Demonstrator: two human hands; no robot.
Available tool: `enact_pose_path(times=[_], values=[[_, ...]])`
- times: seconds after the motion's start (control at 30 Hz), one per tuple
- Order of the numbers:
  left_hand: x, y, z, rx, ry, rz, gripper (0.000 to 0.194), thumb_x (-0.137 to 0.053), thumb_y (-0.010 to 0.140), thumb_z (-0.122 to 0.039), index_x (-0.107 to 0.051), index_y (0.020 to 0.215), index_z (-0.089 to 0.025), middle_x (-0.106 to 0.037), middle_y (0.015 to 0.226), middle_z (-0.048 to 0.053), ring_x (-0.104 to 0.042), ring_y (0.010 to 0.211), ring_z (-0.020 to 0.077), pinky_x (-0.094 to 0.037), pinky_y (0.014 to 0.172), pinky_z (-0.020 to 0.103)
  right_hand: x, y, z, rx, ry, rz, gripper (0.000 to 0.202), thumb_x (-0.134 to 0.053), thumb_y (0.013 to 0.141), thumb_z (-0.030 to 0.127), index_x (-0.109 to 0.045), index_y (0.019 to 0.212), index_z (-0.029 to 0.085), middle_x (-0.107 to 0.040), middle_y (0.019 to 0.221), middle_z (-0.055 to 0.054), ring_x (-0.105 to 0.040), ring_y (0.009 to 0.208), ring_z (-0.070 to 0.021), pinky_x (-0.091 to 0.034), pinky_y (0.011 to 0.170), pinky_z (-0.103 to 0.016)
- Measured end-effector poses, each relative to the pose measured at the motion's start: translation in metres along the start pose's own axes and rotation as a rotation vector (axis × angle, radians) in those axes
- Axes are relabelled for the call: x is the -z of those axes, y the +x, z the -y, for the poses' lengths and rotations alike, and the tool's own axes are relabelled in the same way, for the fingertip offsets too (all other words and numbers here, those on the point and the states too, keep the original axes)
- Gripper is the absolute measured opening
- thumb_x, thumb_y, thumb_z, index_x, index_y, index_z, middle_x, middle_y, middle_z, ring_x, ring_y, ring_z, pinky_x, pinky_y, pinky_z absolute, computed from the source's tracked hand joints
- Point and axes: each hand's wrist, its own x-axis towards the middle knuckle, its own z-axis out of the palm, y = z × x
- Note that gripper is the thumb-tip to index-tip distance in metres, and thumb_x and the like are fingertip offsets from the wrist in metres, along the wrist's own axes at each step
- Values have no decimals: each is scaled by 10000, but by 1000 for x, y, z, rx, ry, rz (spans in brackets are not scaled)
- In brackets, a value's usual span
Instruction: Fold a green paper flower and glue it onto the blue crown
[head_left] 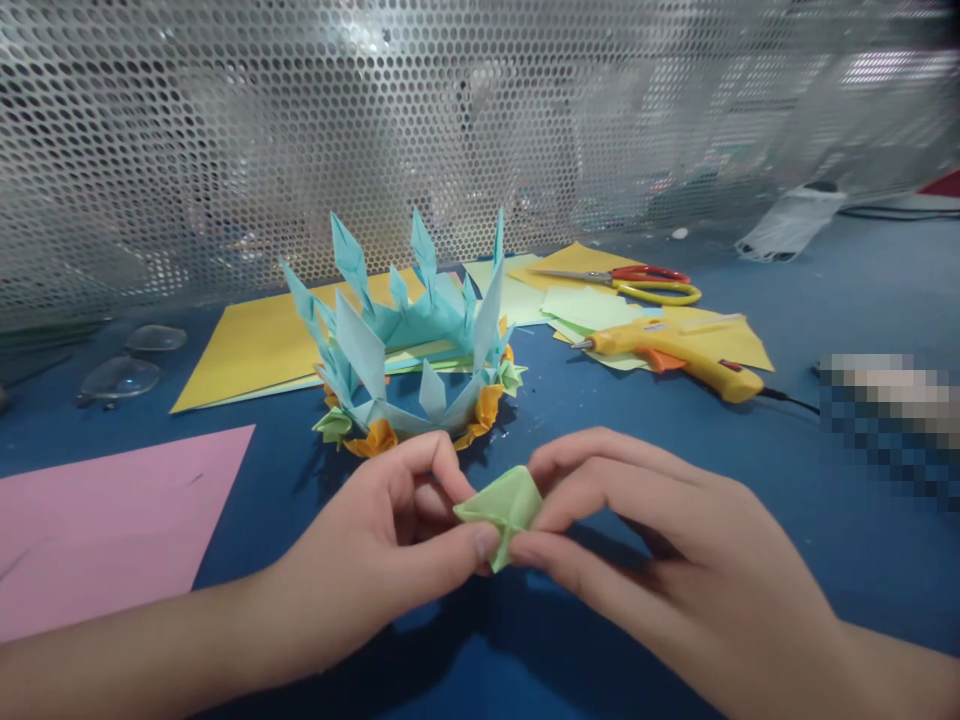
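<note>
A small folded green paper piece [510,503] is held up between both hands, above the blue table. My left hand [405,530] pinches its left side and lower edge with thumb and fingers. From the right, my right hand [660,540] grips the other side between thumb and fingertips. Just behind the hands stands a light blue folded paper crown [420,412] with tall points. Orange paper pieces [375,438] and green ones [334,425] sit around its lower edge.
Pink paper [112,515] lies at the left, with eyeglasses [120,378] behind it. Yellow sheets [247,345], scissors [652,283] and a yellow glue gun [682,360] with a cable lie farther back. A perforated metal panel [300,130] closes off the table's rear.
</note>
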Motion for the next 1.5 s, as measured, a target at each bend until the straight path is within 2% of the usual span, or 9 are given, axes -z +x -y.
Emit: enact_pose_path(times=[0.2,0.37,0.57,0.73,0.97,1.1,1.17,1.33,1.5], values=[[2,-1,1,-15,144,24,286,-723,832,-240,-451,744,-218,-519,556,-112,-348,499,60,-256,468,145,1,-1,-1,-59,57,51,164,-766,789,97,-677,710,210,-730,811,42,-700,724,-40,-513,707,-60],[2,0,1,6,123,79,322,-759,813,-328,-466,740,-215,-498,572,-109,-322,509,67,-235,468,163,-1,-5,2,-140,54,21,248,-815,744,131,-588,733,231,-698,704,106,-649,593,-37,-499,600,-75],[-2,3,-1,71,92,47,161,-770,827,-244,-665,943,-204,-722,668,-68,-577,590,63,-420,612,150,-1,-5,-2,-94,113,99,189,-753,826,110,-630,749,230,-729,792,89,-685,703,-43,-508,693,-91],[2,4,4,-52,-24,-48,213,-811,816,-251,-635,713,-188,-741,623,-77,-636,601,56,-443,590,118,-1,1,0,-175,141,4,134,-783,783,137,-687,757,226,-742,797,42,-704,713,-97,-548,662,-148],[3,4,4,-63,-125,-68,250,-840,772,-161,-633,634,-181,-766,628,-61,-668,610,57,-488,594,106,-1,1,4,-245,130,-3,177,-685,788,75,-708,744,245,-749,707,75,-693,606,-78,-556,618,-131],[-1,5,1,-21,-148,-99,244,-855,695,-52,-657,616,-171,-818,823,-30,-744,760,105,-555,698,151,-3,2,3,-282,122,-68,156,-689,772,94,-684,742,247,-731,683,84,-685,582,-69,-549,589,-108],[-1,6,0,-56,-111,-126,233,-849,688,-47,-663,613,-166,-808,870,-29,-747,777,117,-572,728,176,-3,2,4,-271,128,-77,157,-693,766,89,-677,763,245,-732,691,87,-688,586,-66,-554,593,-101],[0,5,0,-88,73,-128,218,-831,730,-106,-635,664,-172,-710,643,-64,-629,595,63,-500,574,113,-2,4,4,-210,189,-14,213,-662,770,32,-665,798,242,-742,708,82,-704,593,-77,-580,617,-118],[4,5,-1,-97,14,-72,305,-859,627,19,-665,729,-193,-665,631,-100,-596,570,49,-481,536,83,-1,2,2,-71,137,17,258,-583,829,-9,-657,787,235,-731,741,50,-710,648,-70,-576,669,-108]])
